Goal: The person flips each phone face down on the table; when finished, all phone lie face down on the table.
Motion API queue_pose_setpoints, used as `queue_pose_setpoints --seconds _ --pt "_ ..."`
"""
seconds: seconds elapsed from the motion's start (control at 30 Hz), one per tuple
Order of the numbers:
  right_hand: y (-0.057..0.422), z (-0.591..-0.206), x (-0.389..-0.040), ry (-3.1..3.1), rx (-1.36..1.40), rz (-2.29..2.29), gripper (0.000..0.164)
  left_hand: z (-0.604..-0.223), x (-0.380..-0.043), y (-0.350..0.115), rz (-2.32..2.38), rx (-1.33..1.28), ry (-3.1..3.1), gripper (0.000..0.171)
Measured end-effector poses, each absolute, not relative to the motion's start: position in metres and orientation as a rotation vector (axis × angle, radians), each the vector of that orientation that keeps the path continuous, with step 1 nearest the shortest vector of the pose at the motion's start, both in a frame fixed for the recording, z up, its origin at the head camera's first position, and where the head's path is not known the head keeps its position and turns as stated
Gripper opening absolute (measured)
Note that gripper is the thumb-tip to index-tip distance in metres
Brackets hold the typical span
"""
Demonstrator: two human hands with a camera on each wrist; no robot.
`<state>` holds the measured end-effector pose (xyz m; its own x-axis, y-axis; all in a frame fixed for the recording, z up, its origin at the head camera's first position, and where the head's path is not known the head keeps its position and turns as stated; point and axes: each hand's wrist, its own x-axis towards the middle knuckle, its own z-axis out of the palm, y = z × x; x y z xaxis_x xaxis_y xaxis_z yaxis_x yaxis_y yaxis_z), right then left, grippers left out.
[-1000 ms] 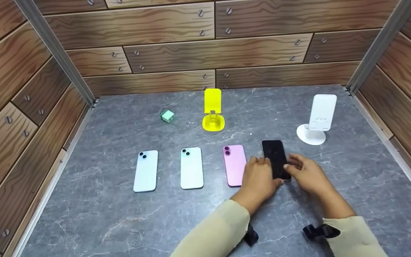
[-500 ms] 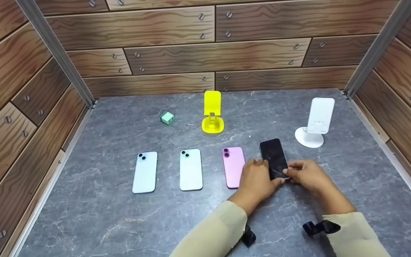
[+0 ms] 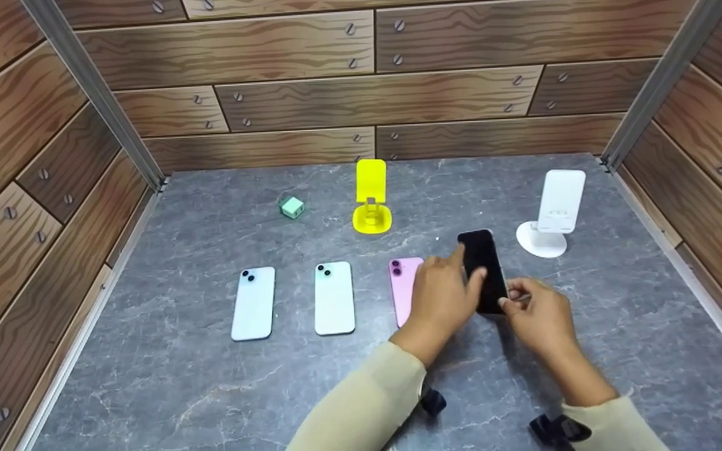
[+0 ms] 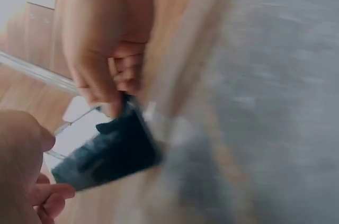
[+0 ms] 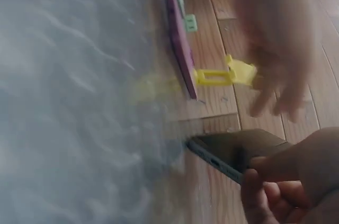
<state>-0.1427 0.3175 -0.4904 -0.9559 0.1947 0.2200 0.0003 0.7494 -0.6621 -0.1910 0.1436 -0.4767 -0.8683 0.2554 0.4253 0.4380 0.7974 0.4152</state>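
A black-screened phone (image 3: 481, 252) is tilted, screen up, with its near end at my right hand (image 3: 539, 316). That hand pinches the phone's lower right corner between thumb and fingers, as the right wrist view also shows. My left hand (image 3: 437, 297) hovers at the phone's left side, index finger and thumb spread. In the right wrist view the left hand (image 5: 278, 49) is blurred and stands apart from the phone (image 5: 238, 147). Beneath the left hand lies a pink phone (image 3: 402, 285), back up and partly hidden.
Two pale phones, a mint one (image 3: 334, 300) and a light blue one (image 3: 253, 307), lie back up to the left. A yellow phone stand (image 3: 371, 188) and a white phone stand (image 3: 558, 203) stand behind. A small green cube (image 3: 292, 207) sits at back left.
My left hand has let go of the black phone's left edge and lifted, spreading thumb and index finger. The right hand's fingers have closed on the corner, and the phone has tilted up.
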Motion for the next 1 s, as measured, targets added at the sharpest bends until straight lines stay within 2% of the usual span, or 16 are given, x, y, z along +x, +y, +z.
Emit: queue_pose_setpoints --seconds 0.17,0.37,0.67,0.83,1.0 --pt "0.301 -0.498 -0.130 -2.550 -0.006 0.811 0.024 -0.457 -0.195 0.145 -0.722 -0.476 -2.573 0.050" --pt "0.293 -0.500 -0.122 -2.512 0.113 0.650 0.024 -0.456 -0.197 0.146 -0.673 -0.461 -2.567 0.034" --pt "0.301 -0.497 -0.121 -2.610 0.175 0.777 0.028 -0.458 -0.199 0.148 -0.761 -0.457 -2.549 0.027" --pt "0.332 -0.494 -0.123 -2.764 0.149 1.063 0.045 -0.463 -0.201 0.149 -0.957 -0.448 -2.588 0.029" --pt "0.360 -0.497 -0.129 -2.883 0.063 1.002 0.063 -0.472 -0.206 0.150 -1.118 -0.403 -2.646 0.034"
